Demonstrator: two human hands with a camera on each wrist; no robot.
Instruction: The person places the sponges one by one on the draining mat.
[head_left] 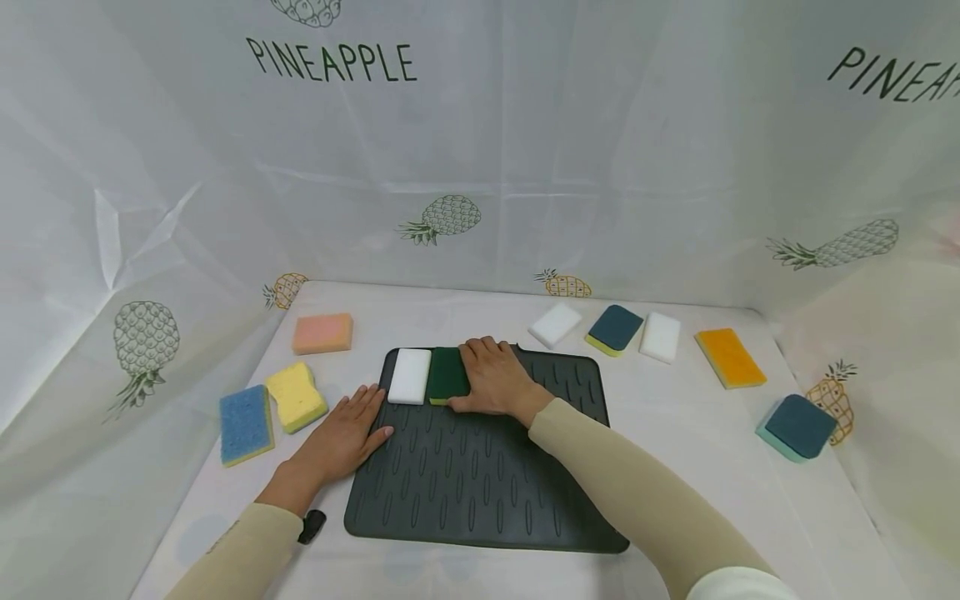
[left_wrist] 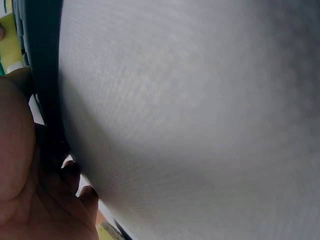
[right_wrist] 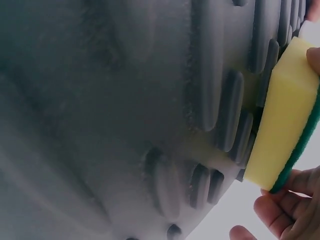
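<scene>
One green-topped sponge (head_left: 448, 372) sat near the far edge of the dark mat (head_left: 450, 500), beside a white sponge (head_left: 409, 377); your right hand (head_left: 497, 379) gripped the green one end to end, likely keeping it squared against its neighbour. Your left hand (head_left: 341, 437) lay unclenched, fingers extended, at the mat's left edge, probably steadying it.

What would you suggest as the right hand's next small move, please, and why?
Probably letting go: the right hand grips the green sponge, which lies beside the white sponge on the dark mat, while the left hand rests at the mat's edge.
</scene>
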